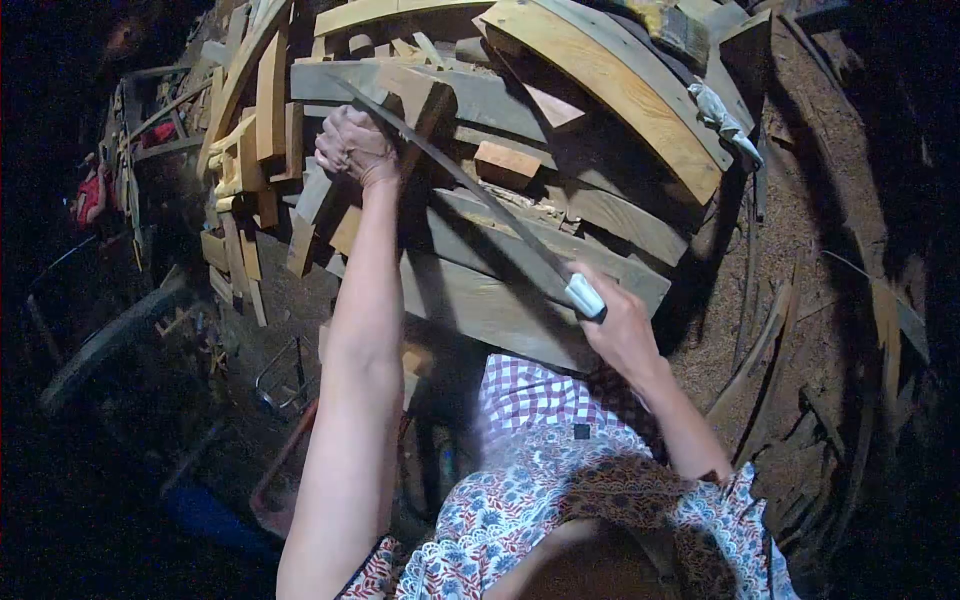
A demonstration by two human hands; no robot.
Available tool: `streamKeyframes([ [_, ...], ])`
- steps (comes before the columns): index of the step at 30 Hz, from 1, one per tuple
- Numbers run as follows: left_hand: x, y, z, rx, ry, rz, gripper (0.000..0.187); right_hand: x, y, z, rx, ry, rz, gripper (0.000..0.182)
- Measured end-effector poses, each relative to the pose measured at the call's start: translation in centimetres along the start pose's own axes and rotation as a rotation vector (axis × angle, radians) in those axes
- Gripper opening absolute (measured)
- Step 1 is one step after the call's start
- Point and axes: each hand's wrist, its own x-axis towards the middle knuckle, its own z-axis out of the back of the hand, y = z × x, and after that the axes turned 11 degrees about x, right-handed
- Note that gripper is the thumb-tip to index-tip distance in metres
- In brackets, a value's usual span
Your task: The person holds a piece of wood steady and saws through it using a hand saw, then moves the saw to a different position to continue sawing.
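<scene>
Much of the scene is lost in darkness: the left side shows only a dim wheel (105,345) and a red shape (90,195), too dark to identify, and the right edge fades to black over sawdust-strewn ground (800,260). The far tip of the long blade (470,190) disappears beneath the left hand (355,145), so its end cannot be made out. The blade is a thin, flat, dark metal strip with a pale, rounded handle (585,297); it runs diagonally across the wood stack (500,300), from the stack's upper left towards its lower right edge. The right hand (620,330) has its fingers wrapped tight round the handle. The left hand's fingers are curled together over the blade's far end. The stack is rough, grey, weathered planks with paler curved pieces (610,90) along its top edge.
</scene>
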Motion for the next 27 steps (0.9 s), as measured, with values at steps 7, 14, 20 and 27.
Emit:
streamKeyframes([
  [7,0.2,0.3,-0.9,0.043,0.005,0.005,0.022,11.2,4.1,-3.3,0.012,0.063,0.147,0.049],
  [14,-0.8,-0.5,0.4,-0.182,-0.018,-0.177,0.023,5.8,1.7,-5.6,0.032,-0.007,0.086,0.068],
  [20,-0.3,-2.4,-2.2,-0.248,-0.123,-0.047,0.015,9.1,0.2,-7.1,-0.085,-0.029,0.219,0.058],
  [27,-4.0,-1.3,2.4,-0.444,0.039,0.207,0.049,12.0,-1.4,-5.9,-0.101,-0.083,0.135,0.051],
])
